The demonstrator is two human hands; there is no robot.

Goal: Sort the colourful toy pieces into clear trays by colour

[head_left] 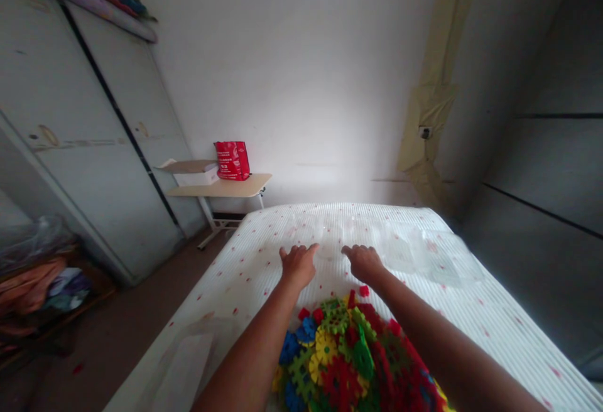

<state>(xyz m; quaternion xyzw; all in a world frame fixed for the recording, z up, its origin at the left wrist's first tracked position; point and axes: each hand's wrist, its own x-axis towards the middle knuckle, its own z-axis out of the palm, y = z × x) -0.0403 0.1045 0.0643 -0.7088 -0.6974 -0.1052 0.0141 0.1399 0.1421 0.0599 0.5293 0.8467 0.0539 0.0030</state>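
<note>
My left hand [298, 263] reaches forward over the bed with its fingers apart, one pointing inward to the right. Opposite it, my right hand [364, 262] has a finger stretched out to the left, the others partly bent. Neither visibly holds anything. Between and just beyond them lies a clear plastic piece [331, 249], faint against the sheet; whether my fingertips touch it I cannot tell. Below my hands, between my forearms, is a heap of colourful plastic gear-shaped building pieces [325, 346], in red, yellow, blue and green. A small red piece [364, 291] lies at its far edge.
More clear plastic [400, 252] lies along the right of the white patterned bed sheet [249, 261]. Translucent plastic [188, 362] is at the near left. Beyond the bed's far left corner, a small table [240, 187] bears a red bag [232, 161] and a box [195, 176].
</note>
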